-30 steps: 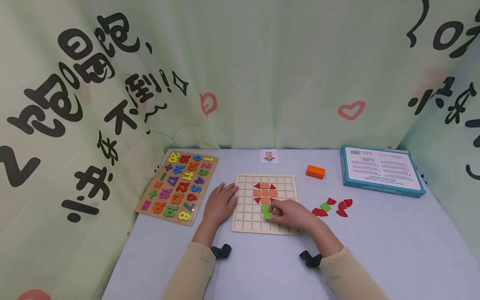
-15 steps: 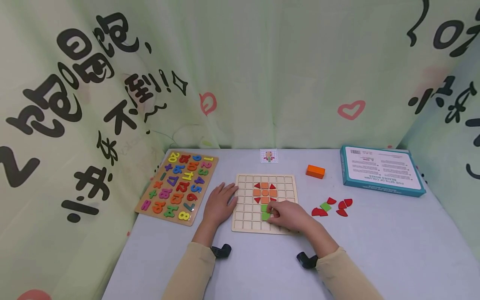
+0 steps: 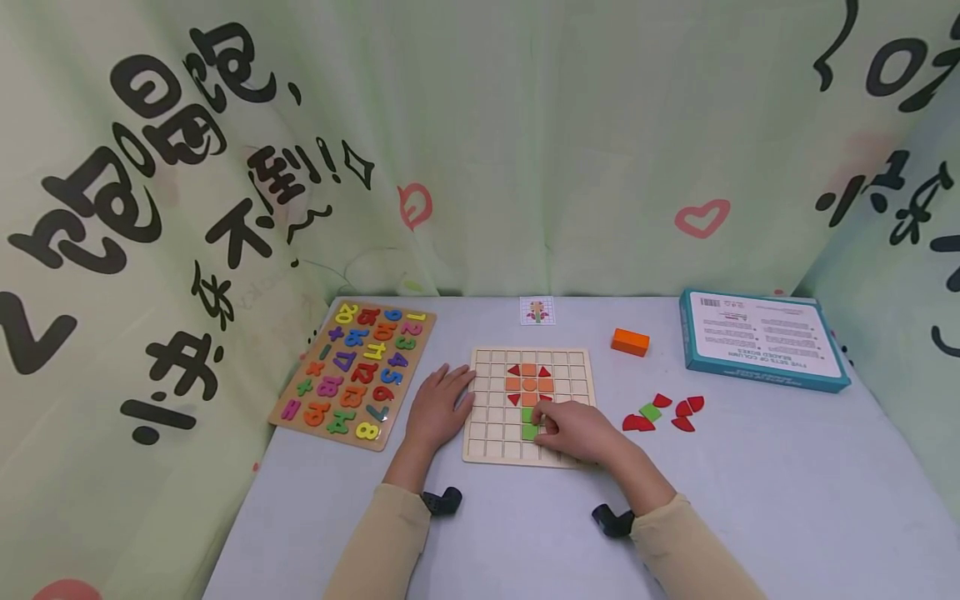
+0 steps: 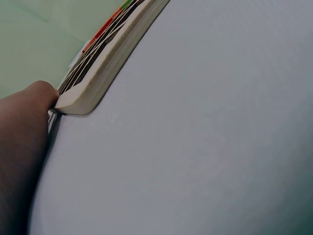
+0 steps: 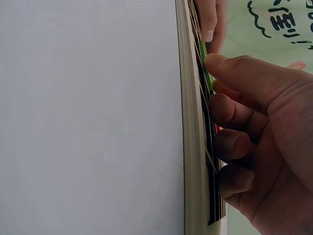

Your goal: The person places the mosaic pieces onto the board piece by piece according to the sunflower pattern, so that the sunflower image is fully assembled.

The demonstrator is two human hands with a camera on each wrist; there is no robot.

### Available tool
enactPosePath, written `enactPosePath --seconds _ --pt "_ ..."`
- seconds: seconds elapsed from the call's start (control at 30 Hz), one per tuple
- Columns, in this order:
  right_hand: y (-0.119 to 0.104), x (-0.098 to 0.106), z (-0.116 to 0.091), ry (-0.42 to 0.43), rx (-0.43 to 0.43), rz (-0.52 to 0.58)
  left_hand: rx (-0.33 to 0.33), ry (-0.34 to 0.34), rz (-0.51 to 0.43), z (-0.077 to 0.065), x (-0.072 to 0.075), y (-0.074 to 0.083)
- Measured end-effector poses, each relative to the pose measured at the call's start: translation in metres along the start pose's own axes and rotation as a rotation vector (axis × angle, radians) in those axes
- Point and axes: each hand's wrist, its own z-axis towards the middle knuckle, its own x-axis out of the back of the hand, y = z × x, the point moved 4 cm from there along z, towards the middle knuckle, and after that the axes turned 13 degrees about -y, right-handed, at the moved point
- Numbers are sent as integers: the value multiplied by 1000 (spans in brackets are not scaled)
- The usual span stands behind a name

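Extended and loose, the left hand lay along the left edge of the board, grasping nothing; I judged it was there to keep the board from sliding. Over the board's grid, the right hand had its fingers curled, thumb and forefinger pinching the lower green tile, probably to square it into its cell, directly beneath the upper tile. Above that, the grid held an orange cross with red triangles at its corners, one partly behind the right hand. Just right of the board lay loose red pieces and a green square, presumably kept within reach. Beyond it was a patterned card, perhaps set facing the person as a guide. Farther out, the tray held coloured numbers, an orange block sat apart, and a blue box hid whatever it contained.
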Motion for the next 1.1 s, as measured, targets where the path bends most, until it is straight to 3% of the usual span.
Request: enactPosePath --seconds 0.2,0.43,0.8,1.1 --pt "4 4 -5 -12 6 75 -2 -3 4 1 -1 0" --pt "21 24 -22 -5 2 137 1 -6 -7 1 1 0" --pt "87 53 -58 12 -77 193 -12 28 17 -3 5 3" --pt "136 62 -83 -13 -156 205 -14 34 12 -4 5 4"
